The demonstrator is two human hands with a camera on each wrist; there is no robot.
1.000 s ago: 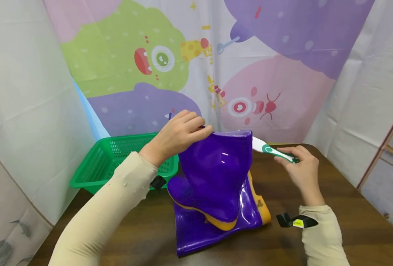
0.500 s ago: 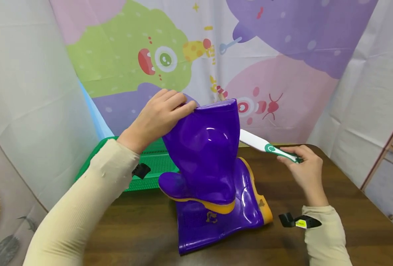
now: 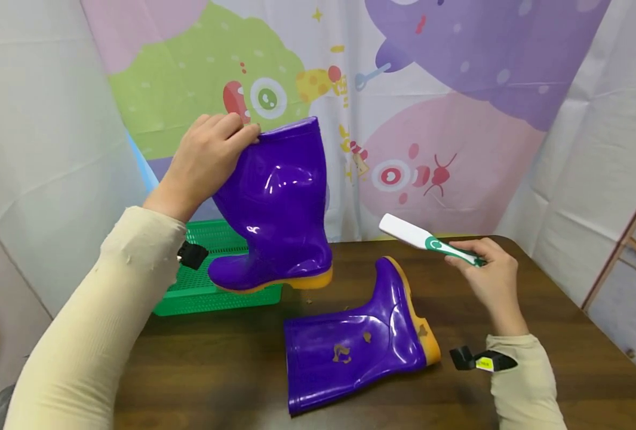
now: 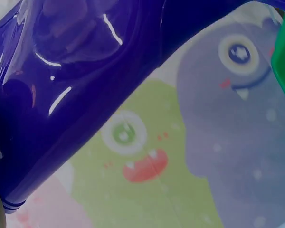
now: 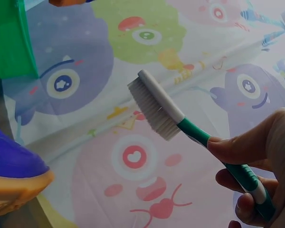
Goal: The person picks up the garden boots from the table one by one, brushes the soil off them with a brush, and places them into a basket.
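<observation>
Upright in the air, a purple rain boot [image 3: 282, 197] with a yellow sole hangs from my left hand [image 3: 205, 158], which grips its top rim. Its toe points left, in front of the basket. A second purple rain boot [image 3: 344, 346] lies on its side on the table, with brown smudges [image 3: 341, 353] on the shaft and heel. My right hand [image 3: 487, 275] holds a scrub brush [image 3: 422, 236] by its green and white handle, apart from both boots. White bristles [image 5: 154, 111] show in the right wrist view. The left wrist view shows the raised boot's shaft [image 4: 85, 71] close up.
A green plastic basket [image 3: 215, 301] stands at the back left of the brown wooden table [image 3: 215, 370], partly behind the raised boot. Small brown crumbs [image 3: 309, 301] lie near it. A cartoon-printed curtain [image 3: 430, 131] hangs behind the table.
My left hand has lifted the upper boot off the lying one and carried it up and to the left, toward the basket. The right hand with the brush has barely moved.
</observation>
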